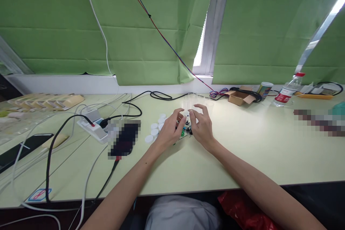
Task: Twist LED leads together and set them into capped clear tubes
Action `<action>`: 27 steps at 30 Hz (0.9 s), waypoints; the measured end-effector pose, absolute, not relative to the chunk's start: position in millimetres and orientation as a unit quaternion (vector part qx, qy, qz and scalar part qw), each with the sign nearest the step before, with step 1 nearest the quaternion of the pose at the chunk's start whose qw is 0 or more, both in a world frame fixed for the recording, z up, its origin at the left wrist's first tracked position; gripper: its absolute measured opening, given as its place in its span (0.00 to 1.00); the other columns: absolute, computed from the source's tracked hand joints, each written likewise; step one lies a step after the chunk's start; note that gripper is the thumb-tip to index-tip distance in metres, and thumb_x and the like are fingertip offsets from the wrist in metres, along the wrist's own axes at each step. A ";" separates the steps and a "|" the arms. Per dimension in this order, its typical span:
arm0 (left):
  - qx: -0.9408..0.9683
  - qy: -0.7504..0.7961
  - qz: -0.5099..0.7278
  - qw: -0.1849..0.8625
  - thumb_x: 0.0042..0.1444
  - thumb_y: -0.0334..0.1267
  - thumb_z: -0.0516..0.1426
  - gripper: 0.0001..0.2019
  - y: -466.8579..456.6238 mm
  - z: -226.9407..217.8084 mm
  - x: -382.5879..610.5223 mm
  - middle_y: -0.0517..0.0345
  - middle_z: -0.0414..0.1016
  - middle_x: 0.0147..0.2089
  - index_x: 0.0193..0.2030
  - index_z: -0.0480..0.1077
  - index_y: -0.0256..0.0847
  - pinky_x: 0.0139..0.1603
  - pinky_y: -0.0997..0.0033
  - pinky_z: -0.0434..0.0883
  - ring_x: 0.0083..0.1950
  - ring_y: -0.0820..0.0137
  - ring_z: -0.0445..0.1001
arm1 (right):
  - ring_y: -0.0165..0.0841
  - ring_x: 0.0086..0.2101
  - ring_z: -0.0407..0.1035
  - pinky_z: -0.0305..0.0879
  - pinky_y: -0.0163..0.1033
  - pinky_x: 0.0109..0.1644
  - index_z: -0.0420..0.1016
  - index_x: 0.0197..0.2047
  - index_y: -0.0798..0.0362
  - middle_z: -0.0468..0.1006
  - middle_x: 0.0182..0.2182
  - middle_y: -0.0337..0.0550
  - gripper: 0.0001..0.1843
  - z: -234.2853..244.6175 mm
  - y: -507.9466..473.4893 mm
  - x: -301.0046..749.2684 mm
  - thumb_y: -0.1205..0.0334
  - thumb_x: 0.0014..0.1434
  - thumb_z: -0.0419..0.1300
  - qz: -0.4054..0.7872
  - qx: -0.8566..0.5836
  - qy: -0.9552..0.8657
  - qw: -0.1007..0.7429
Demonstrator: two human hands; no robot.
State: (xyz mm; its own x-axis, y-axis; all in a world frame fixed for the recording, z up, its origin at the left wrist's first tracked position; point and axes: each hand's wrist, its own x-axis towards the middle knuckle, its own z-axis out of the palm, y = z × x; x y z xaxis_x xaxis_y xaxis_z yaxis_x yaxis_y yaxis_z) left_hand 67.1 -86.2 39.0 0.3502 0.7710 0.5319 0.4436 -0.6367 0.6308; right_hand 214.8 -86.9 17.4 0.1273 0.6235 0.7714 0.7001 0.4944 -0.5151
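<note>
Both my hands meet over a small green circuit board (183, 133) with dark parts that lies on the pale green table (242, 151). My left hand (169, 129) curls its fingers at the board's left side and seems to hold it. My right hand (201, 124) is pinched just above the board's right end; what is between the fingertips is too small to make out. Several white round caps (155, 131) lie just left of my left hand. A clear plastic container (195, 102) stands right behind my hands.
A white power strip (93, 125) with black and white cables (54, 151) crowds the left side, beside a dark phone (24, 147). An open cardboard box (238, 97), a can (264, 89) and a water bottle (287, 93) stand at the back right. Green blinds cover the window behind.
</note>
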 end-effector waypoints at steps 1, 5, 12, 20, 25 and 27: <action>0.801 0.381 0.421 0.190 0.66 0.47 0.46 0.17 -86.0 38.6 67.1 0.58 0.71 0.37 0.57 0.59 0.45 0.36 0.71 0.66 0.33 0.72 0.68 | 0.25 0.25 0.65 0.61 0.34 0.27 0.77 0.41 0.54 0.68 0.51 0.51 0.19 16.9 -86.0 215.2 0.57 0.69 0.46 -0.040 -0.504 -0.661 0.555; 0.804 0.383 0.417 0.180 0.66 0.45 0.46 0.15 -84.9 37.3 66.9 0.59 0.71 0.36 0.56 0.60 0.45 0.34 0.71 0.66 0.30 0.73 0.67 | 0.23 0.23 0.61 0.59 0.34 0.26 0.77 0.37 0.54 0.68 0.49 0.50 0.19 14.9 -83.2 216.2 0.57 0.69 0.47 -0.055 -0.506 -0.662 0.550; 0.803 0.388 0.417 0.177 0.66 0.43 0.46 0.14 -84.8 37.0 67.1 0.60 0.71 0.35 0.55 0.60 0.45 0.31 0.73 0.65 0.28 0.74 0.66 | 0.22 0.23 0.58 0.54 0.32 0.25 0.75 0.35 0.55 0.66 0.43 0.47 0.17 16.9 -84.4 215.8 0.59 0.68 0.48 -0.076 -0.504 -0.662 0.549; 0.805 0.391 0.409 0.176 0.65 0.43 0.47 0.14 -83.8 36.5 66.3 0.59 0.72 0.35 0.55 0.60 0.45 0.30 0.74 0.65 0.28 0.74 0.67 | 0.23 0.25 0.61 0.54 0.31 0.25 0.76 0.36 0.55 0.64 0.42 0.46 0.16 18.7 -84.0 217.5 0.59 0.67 0.49 -0.082 -0.517 -0.665 0.533; 0.807 0.390 0.407 0.175 0.65 0.42 0.48 0.14 -81.8 33.8 65.5 0.59 0.73 0.36 0.55 0.60 0.44 0.32 0.73 0.67 0.29 0.73 0.68 | 0.23 0.25 0.60 0.55 0.32 0.26 0.75 0.36 0.54 0.64 0.42 0.46 0.16 19.9 -85.4 216.8 0.59 0.68 0.49 -0.073 -0.527 -0.664 0.525; 0.808 0.390 0.407 0.174 0.65 0.42 0.48 0.14 -81.2 32.9 65.4 0.58 0.74 0.36 0.55 0.61 0.44 0.32 0.72 0.67 0.30 0.73 0.68 | 0.23 0.24 0.60 0.56 0.32 0.26 0.75 0.35 0.54 0.65 0.42 0.46 0.17 20.5 -86.2 216.1 0.58 0.68 0.48 -0.068 -0.526 -0.663 0.528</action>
State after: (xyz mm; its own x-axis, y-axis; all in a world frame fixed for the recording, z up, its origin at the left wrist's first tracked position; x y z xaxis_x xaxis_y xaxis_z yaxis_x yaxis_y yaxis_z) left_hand 65.4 -81.2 32.9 0.3653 0.7708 0.5220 0.4877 -0.6361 0.5980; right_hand 216.1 -86.2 20.5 0.1127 0.6258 0.7718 0.7695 0.4364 -0.4662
